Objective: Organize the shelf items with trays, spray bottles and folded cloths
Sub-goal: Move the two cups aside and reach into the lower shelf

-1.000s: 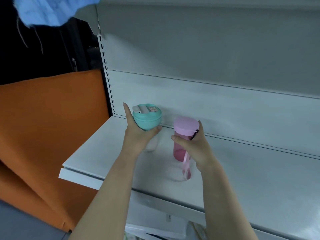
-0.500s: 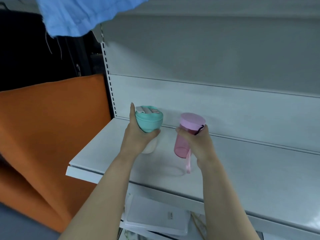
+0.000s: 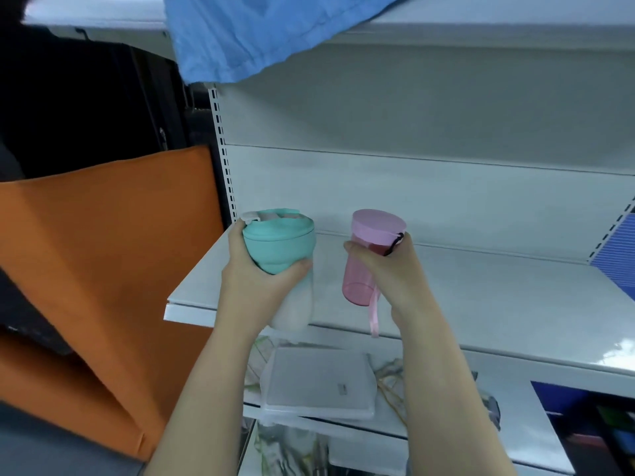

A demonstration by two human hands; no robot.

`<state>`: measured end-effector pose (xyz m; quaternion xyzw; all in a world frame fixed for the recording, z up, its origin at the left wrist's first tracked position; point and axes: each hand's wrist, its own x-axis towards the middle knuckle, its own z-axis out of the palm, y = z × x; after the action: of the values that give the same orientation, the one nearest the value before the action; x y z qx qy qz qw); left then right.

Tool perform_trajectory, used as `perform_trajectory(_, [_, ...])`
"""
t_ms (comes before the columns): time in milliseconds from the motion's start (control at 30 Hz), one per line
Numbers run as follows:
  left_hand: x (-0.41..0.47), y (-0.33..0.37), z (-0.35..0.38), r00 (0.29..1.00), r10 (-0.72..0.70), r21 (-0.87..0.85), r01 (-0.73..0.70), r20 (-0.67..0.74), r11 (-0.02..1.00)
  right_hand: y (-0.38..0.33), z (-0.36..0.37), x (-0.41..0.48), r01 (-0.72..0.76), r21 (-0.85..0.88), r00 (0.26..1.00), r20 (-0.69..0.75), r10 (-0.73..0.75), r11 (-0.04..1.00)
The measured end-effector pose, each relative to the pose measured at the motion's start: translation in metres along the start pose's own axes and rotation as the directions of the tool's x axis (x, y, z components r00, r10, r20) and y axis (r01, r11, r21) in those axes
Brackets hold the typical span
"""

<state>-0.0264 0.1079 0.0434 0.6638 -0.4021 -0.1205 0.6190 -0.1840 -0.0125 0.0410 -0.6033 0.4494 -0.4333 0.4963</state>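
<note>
My left hand [image 3: 256,281] grips a frosted bottle with a teal lid [image 3: 279,243], held just above the front left of the white shelf [image 3: 481,297]. My right hand [image 3: 395,273] holds a pink translucent bottle [image 3: 360,266] with a pink lid and a dangling pink strap, also lifted off the shelf. The two bottles are upright, side by side, a small gap between them. A blue cloth [image 3: 254,36] hangs over the edge of the shelf above.
An orange fabric panel [image 3: 103,269] stands to the left of the shelving. Below the shelf lies a clear flat plastic container [image 3: 319,383] on patterned items. Blue boxes [image 3: 615,255] sit at the far right edge.
Both hands have lifted the bottles off the shelf and drawn them back toward its front edge. The view has tilted up, showing more of the blue cloth.
</note>
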Motion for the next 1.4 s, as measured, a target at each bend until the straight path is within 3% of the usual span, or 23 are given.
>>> perform_trajectory(333, [-0.078,-0.002,-0.038,0.998,0.0,-0.026,0.002,0.063,1.0,0.007,-0.004,-0.109,-0.002,-0.02,1.0,-0.015,0.002,1.0])
perform_trajectory(633, [-0.168,-0.028,-0.038,0.972,-0.009,-0.307,0.082,0.233,0.948,0.054,-0.04,-0.199,-0.167,-0.197,0.982,-0.125,0.144,0.966])
perform_trajectory(933, [-0.223,-0.021,-0.014,0.944,-0.037,-0.289,0.137,0.328,0.947,0.088,-0.083,-0.238,-0.204,-0.167,0.974,-0.132,0.183,0.964])
perform_trajectory(1133, [-0.261,-0.001,0.032,0.911,-0.051,-0.216,0.151,0.409,0.965,0.112,-0.154,-0.257,-0.267,-0.075,0.956,-0.146,0.254,0.961])
perform_trajectory(1400, [-0.353,0.034,0.157,0.865,-0.06,-0.164,0.162,0.498,0.973,0.146,-0.309,-0.28,-0.367,0.03,0.916,-0.166,0.366,0.93])
